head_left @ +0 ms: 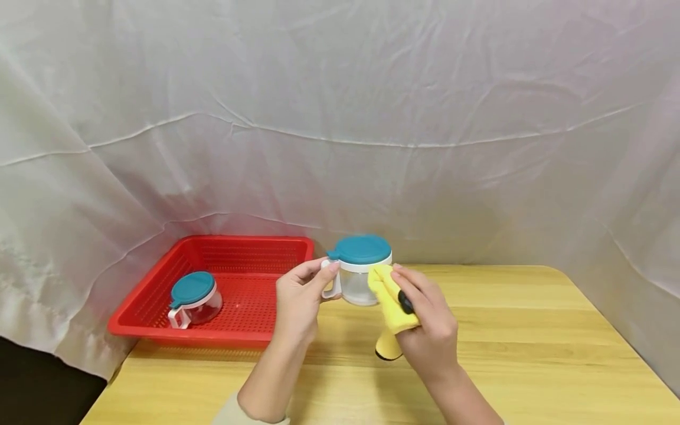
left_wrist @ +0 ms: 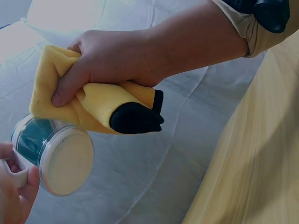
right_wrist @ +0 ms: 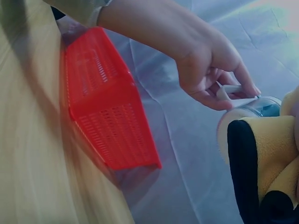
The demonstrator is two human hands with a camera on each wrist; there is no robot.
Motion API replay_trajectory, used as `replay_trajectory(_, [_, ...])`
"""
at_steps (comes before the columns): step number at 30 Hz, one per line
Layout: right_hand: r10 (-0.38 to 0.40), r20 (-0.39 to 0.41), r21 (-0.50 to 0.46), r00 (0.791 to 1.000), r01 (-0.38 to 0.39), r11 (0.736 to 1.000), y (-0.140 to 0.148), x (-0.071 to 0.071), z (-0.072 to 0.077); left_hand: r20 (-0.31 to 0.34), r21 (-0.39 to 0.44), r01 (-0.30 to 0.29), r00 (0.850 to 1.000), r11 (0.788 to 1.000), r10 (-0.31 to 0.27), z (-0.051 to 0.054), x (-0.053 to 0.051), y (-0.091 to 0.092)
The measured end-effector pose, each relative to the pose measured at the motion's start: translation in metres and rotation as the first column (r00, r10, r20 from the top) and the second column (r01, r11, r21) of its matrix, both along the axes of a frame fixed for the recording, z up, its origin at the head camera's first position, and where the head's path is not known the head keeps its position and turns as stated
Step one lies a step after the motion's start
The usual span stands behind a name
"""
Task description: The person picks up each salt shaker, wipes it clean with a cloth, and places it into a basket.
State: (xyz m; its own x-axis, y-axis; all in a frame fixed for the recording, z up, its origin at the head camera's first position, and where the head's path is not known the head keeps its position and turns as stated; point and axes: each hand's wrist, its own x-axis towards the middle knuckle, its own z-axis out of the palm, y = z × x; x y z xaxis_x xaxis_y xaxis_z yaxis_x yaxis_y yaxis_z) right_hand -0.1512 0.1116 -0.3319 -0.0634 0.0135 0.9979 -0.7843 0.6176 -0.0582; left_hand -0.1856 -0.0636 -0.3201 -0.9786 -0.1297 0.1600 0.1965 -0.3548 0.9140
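Note:
My left hand (head_left: 301,298) grips the white handle (head_left: 332,280) of a clear jar (head_left: 357,286) with a teal lid (head_left: 363,249), held up above the table. In the left wrist view the jar's pale round base (left_wrist: 70,161) faces the camera. My right hand (head_left: 431,319) holds a folded yellow cloth (head_left: 392,304) with black edging and presses it against the jar's right side. Part of the cloth hangs below the hand. The right wrist view shows the cloth (right_wrist: 273,144) covering part of the jar.
A red perforated basket (head_left: 212,336) stands at the left on the wooden table (head_left: 531,348). Inside it rests a second handled jar (head_left: 206,308) with a teal lid (head_left: 193,288). A pale curtain (head_left: 372,118) hangs behind and around the table.

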Motion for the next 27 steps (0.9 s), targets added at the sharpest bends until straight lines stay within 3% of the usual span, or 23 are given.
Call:
replay_trajectory(4, [-0.024, 0.032, -0.074, 0.999, 0.027, 0.997, 0.007, -0.001, 0.000, 0.011, 0.014, 0.049, 0.999, 0.999, -0.049, -0.001, 0.000, 0.001])
replay_trajectory(9, [-0.003, 0.053, -0.114, 0.999, 0.009, 0.993, 0.010, -0.003, -0.001, 0.015, 0.033, 0.076, 0.997, 0.997, -0.077, -0.002, 0.000, 0.001])
replay_trajectory(21, [0.018, 0.071, -0.050, 0.997, -0.014, 0.999, 0.003, 0.000, -0.005, 0.019, 0.030, -0.015, 1.000, 0.999, 0.014, -0.001, -0.001, 0.000])
replay_trajectory(27, [0.071, 0.007, 0.042, 0.997, -0.071, 0.997, -0.005, 0.002, -0.001, 0.010, 0.023, -0.063, 0.998, 0.998, 0.063, 0.000, -0.002, -0.003])
